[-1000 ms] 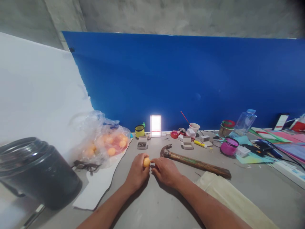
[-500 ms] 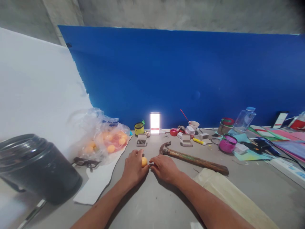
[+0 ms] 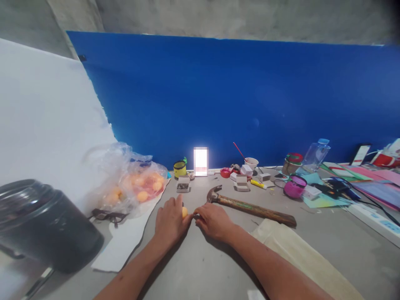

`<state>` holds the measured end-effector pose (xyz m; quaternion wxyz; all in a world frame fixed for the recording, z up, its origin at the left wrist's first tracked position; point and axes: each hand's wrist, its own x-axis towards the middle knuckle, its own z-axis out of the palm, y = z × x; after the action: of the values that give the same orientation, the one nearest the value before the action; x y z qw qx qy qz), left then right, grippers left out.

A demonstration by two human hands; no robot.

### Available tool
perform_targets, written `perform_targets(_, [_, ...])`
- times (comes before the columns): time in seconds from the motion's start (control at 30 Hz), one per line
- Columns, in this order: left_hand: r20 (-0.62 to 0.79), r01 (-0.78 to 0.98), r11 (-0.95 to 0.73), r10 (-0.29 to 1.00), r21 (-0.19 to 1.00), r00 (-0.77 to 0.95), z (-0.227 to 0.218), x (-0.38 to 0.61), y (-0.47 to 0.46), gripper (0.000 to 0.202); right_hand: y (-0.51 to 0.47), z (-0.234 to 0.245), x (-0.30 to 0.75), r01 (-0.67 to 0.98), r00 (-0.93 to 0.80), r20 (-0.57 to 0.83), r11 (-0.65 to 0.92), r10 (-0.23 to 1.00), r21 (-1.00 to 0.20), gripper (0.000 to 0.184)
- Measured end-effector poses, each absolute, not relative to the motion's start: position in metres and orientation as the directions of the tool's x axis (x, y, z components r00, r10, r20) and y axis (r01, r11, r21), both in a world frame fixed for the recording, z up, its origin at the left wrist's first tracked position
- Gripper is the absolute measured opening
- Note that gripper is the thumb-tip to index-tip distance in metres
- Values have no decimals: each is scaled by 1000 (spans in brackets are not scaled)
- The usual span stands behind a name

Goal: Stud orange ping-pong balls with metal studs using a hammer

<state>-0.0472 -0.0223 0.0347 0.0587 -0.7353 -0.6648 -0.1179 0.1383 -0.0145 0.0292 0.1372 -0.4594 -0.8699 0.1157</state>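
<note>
My left hand [image 3: 171, 218] is closed around a small orange ball [image 3: 185, 213], low over the table. Only the ball's right side shows past the thumb and fingers. Close beside it, my right hand [image 3: 214, 221] has thumb and fingertips pinched together, pointing toward the ball. Something small and dark may be at those fingertips, but it is too tiny to name. Beyond my right hand lies a claw hammer [image 3: 256, 208] with a worn wooden handle. An open little box [image 3: 183, 186] of small metal pieces stands past my left hand.
At left are a clear plastic bag [image 3: 137, 183] of orange balls, dark glasses [image 3: 109, 216] and a big dark container [image 3: 46, 229]. A beige cloth [image 3: 290, 254] lies right of my forearm. Along the back stand a paper cup [image 3: 251, 163], a bottle [image 3: 315, 156] and a pink pouch [image 3: 294, 187].
The whole view has shifted slightly. My left hand has turned a little further over the orange ball, so less of it shows. My right hand stays pinched beside it.
</note>
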Motion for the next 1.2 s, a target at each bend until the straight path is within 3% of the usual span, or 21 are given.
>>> perform_targets(0.1, [238, 986, -142, 964, 83, 119, 31, -49, -20, 52, -16, 31, 138, 771, -533, 126, 541, 837, -336, 24])
perform_targets(0.27, [349, 946, -274, 915, 172, 201, 20, -53, -17, 51, -17, 33, 138, 771, -541, 112, 545, 833, -328, 26])
perform_targets(0.4, [313, 941, -278, 926, 193, 210, 20, -52, -16, 55, -16, 33, 137, 786, -529, 103, 532, 842, -315, 24])
perform_targets(0.6, [236, 962, -246, 948, 123, 212, 29, -48, -17, 28, -18, 36, 137, 789, -544, 81, 542, 835, -290, 24])
perform_targets(0.77, [215, 954, -279, 944, 107, 252, 30, -47, -18, 28, -18, 39, 137, 797, -535, 78, 533, 841, -284, 23])
perform_targets(0.9, [183, 955, -290, 944, 64, 275, 30, -47, -17, 12, -17, 35, 138, 788, -551, 104, 557, 828, -263, 24])
perform_targets(1.2, [180, 975, -222, 958, -12, 221, 30, -43, -21, 22, -14, 32, 140, 779, -572, 127, 585, 810, -225, 22])
